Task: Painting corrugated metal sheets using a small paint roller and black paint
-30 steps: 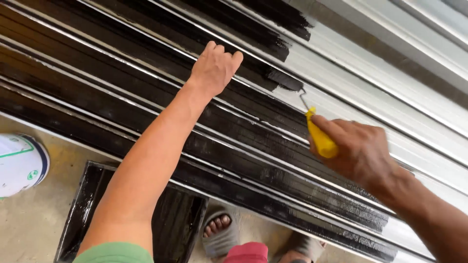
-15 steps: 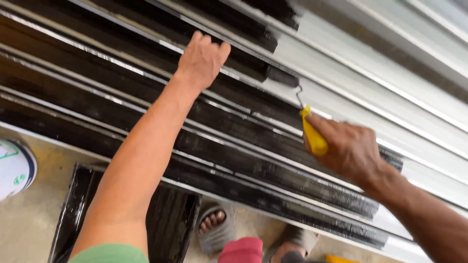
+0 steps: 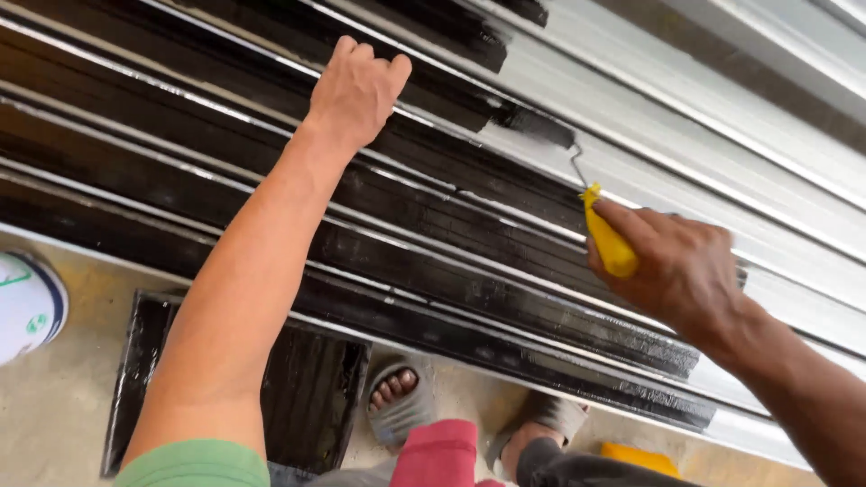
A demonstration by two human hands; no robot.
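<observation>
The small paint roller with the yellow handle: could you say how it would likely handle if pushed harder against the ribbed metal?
The roller would probably roll freely. Its thin wire neck may flex slightly. The right hand grips the yellow handle; wet black paint could make it slippery.

At the far left edge, on the sandy concrete floor, sits a round white paint container (image 3: 27, 305), partly cut off by the frame. Its top bears a label with small green markings. No signs or screens are visible.

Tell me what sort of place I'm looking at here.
Probably a shopfront or garage entrance being painted: a ribbed metal roller shutter half coated black, a paint roller in the right hand, and a bare concrete floor with a paint tray.
</observation>
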